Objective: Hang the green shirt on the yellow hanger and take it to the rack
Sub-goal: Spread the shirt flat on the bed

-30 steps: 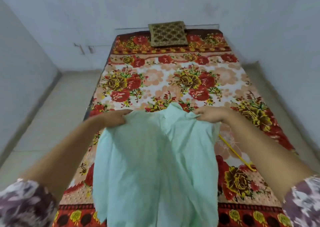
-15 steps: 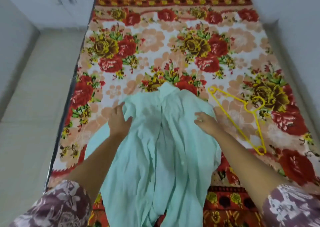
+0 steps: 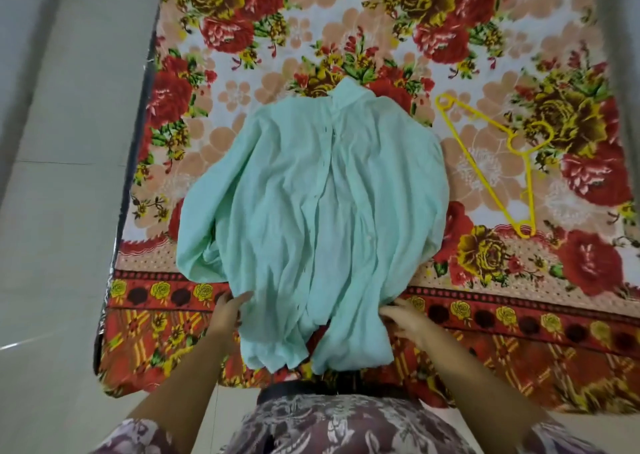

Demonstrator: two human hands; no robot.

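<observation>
The pale green shirt [image 3: 311,204] lies spread on the floral bed, collar pointing away from me and its hem hanging over the near edge. My left hand [image 3: 228,311] holds the shirt's lower left side, thumb on top of the cloth. At the lower right side, the fingertips of my right hand [image 3: 405,318] touch the cloth with the fingers loosely extended. The yellow hanger [image 3: 491,162] lies flat on the bedspread to the right of the shirt, untouched, its hook toward the right.
The bed with its red and yellow floral cover [image 3: 519,280] fills most of the view. Pale tiled floor [image 3: 62,211] runs along the bed's left side. A grey wall [image 3: 623,20] borders the bed at the far right.
The shirt went from held up by its shoulders to lying flat on the bed. Both hands slid from the shoulders down to the hem. The view tilted further down.
</observation>
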